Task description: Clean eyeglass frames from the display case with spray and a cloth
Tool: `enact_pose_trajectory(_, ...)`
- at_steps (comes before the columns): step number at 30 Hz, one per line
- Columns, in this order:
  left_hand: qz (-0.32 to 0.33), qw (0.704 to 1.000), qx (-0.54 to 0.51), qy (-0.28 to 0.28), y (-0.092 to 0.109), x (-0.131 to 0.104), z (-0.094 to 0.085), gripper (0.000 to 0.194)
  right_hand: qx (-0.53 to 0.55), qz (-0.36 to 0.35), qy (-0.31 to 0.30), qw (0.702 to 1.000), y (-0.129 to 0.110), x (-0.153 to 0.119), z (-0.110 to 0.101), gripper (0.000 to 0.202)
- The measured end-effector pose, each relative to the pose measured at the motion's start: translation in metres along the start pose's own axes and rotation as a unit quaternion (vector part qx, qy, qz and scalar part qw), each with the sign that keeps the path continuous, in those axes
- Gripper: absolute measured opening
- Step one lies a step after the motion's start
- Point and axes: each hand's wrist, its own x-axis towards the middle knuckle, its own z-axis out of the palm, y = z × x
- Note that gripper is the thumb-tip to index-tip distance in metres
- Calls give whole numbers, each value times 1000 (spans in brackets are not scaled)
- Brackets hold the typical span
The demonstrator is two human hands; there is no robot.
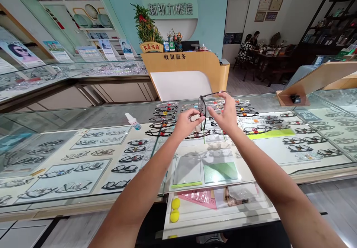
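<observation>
A pair of dark, thin-rimmed eyeglasses (205, 109) is held up above the glass counter, seen nearly edge-on with one temple stretched to the right. My left hand (185, 124) is closed on the lower part of the frame, thumb and fingers at the rim. A small pale piece (194, 118) shows between those fingers; I cannot make out what it is. My right hand (228, 117) has its index fingertip at the extended temple, while its thumb points towards the lens, apart from the index finger. Rows of eyeglasses (162, 124) lie on the counter beneath and beside both hands.
A small white spray bottle (133, 121) stands on the glass counter (139, 110) to the left. Nearest me, an open drawer (192, 224) holds yellow round cases (175, 210) and a pink packet (199, 198). A wooden stand (315, 80) rises at right; two people sit far back.
</observation>
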Motion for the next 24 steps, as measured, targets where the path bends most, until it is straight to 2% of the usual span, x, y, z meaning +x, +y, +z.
enact_pose_trajectory(3,8,1000,2,5,0,-1,1,36,-34,-12,-30,999,1,-3,6,77)
enact_pose_trajectory(7,21,1000,0,6,-2,-2,2,31,-56,-5,-42,998,4,-4,8,82)
enact_pose_trajectory(17,4,999,-26,37,-3,-3,7,33,-42,-19,-62,997,7,0,4,71)
enact_pose_trajectory(24,3,995,-58,85,3,0,5,39,-27,-22,-79,996,11,2,3,62)
